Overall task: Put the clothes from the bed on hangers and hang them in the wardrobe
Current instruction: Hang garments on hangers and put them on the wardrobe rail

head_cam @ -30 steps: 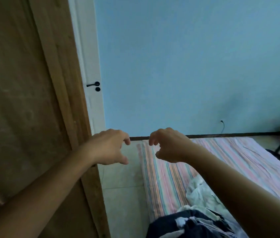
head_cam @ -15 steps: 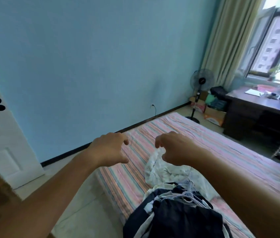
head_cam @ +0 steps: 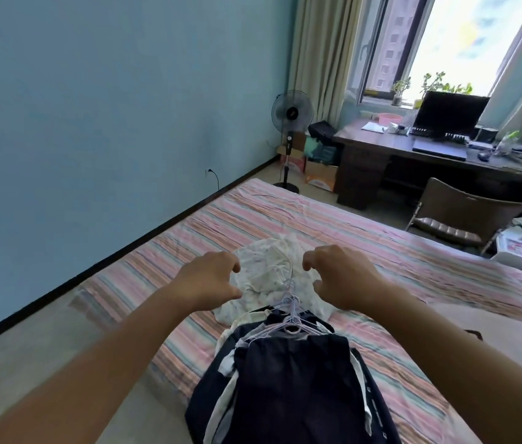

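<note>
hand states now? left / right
Left hand: open, fingers loosely curled, holding nothing.
Right hand: open, fingers loosely curled, holding nothing.

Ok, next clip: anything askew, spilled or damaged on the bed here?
Nothing damaged or spilled. The clothes sit in a loose heap: a crumpled white garment beyond dark clothes, with a bundle of hangers on top. Both hands hover empty above it.

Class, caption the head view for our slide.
Both hands reach empty toward clothes and hangers on the striped bed.
</note>
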Demonstrator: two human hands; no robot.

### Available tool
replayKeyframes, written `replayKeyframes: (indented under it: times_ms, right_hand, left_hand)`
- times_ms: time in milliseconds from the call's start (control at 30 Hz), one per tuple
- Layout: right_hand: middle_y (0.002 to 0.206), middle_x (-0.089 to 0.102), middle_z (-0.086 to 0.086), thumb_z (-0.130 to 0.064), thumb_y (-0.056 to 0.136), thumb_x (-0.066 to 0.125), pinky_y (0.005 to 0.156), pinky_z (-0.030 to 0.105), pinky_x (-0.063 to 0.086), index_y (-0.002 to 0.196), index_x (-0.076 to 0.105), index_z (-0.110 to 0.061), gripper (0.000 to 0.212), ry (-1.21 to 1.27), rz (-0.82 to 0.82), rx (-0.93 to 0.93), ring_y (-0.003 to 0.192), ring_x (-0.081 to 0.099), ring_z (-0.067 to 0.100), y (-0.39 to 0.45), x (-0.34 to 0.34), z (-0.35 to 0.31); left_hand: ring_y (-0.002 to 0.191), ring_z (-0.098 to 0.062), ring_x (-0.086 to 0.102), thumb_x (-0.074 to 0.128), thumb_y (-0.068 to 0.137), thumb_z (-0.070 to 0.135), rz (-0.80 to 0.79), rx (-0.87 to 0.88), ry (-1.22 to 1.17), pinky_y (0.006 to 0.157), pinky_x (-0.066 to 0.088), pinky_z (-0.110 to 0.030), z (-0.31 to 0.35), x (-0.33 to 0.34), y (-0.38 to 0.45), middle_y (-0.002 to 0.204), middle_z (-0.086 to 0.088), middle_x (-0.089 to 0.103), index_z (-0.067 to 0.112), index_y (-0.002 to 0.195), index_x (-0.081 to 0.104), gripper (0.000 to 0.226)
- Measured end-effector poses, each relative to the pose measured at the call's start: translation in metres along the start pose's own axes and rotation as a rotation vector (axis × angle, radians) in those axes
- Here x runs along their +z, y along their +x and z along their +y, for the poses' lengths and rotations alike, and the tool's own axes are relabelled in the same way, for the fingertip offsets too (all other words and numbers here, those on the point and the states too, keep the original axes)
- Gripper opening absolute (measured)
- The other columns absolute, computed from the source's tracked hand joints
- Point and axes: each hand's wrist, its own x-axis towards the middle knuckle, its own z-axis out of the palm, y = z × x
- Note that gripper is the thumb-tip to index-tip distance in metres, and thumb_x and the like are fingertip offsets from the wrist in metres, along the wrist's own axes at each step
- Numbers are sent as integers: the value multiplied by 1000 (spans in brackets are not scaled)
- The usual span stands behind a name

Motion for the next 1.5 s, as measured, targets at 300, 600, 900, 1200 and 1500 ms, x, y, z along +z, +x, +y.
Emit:
replayKeyframes:
  times_ms: [300,600,900,1200,1500]
  right_hand:
    - [109,65,2,-5,84,54,75,39,57,112,63,-16,31,-8,-96,73,93,63,25,29,63,95]
    - [109,64,4,-7,86,50,74,37,53,114,60,-14,31,19,-195,86,100,63,28,73,149,159]
    - [102,65,3,-7,83,50,65,35,45,108,59,-16,28,81,-270,125,94,63,29,107,233,195]
    - [103,65,4,-8,83,48,71,36,51,104,60,-16,25,147,-357,202,97,61,29,137,327,221]
    - [108,62,7,-15,92,51,72,41,50,119,54,-15,27,182,-404,266,98,61,33,157,443,241]
  left_hand:
    - [82,-13,63,70,86,33,-116,-78,-91,80,54,-35,23,75,87,93,6,66,19,122,61,40]
    - [90,-24,60,66,87,28,-250,-128,-109,71,43,-31,35,155,168,98,-3,61,12,121,59,38]
    - [101,-25,61,67,85,31,-328,-181,-89,78,49,-34,18,234,225,111,-3,64,16,115,60,34]
    - [106,-26,61,65,86,34,-422,-283,-56,82,50,-37,-18,317,265,112,-2,66,19,113,59,31]
    - [100,-25,63,65,88,31,-502,-316,-40,72,48,-35,-68,413,288,110,-2,66,20,119,58,34]
